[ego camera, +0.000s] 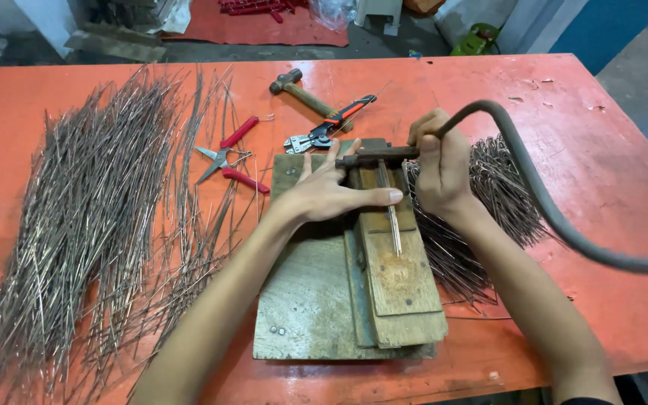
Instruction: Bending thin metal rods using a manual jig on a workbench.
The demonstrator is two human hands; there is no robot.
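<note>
A wooden bending jig (pixel 339 300) lies on the orange table (pixel 601 150) in front of me. A few thin metal wires (pixel 394 221) lie along its raised wooden block. My left hand (pixel 331 187) rests flat on the block, thumb pressing across the wires. My right hand (pixel 438 161) grips the end of a long curved grey metal lever (pixel 556 217), which joins a dark metal bar (pixel 373 156) at the top of the jig. The lever sweeps off to the right edge of the view.
A large spread of straight wires (pixel 91 217) covers the table's left side. A pile of bent wires (pixel 489 202) lies right of the jig. Red-handled snips (pixel 226 161), a hammer (pixel 301 90) and red-and-black pliers (pixel 331 124) lie beyond the jig.
</note>
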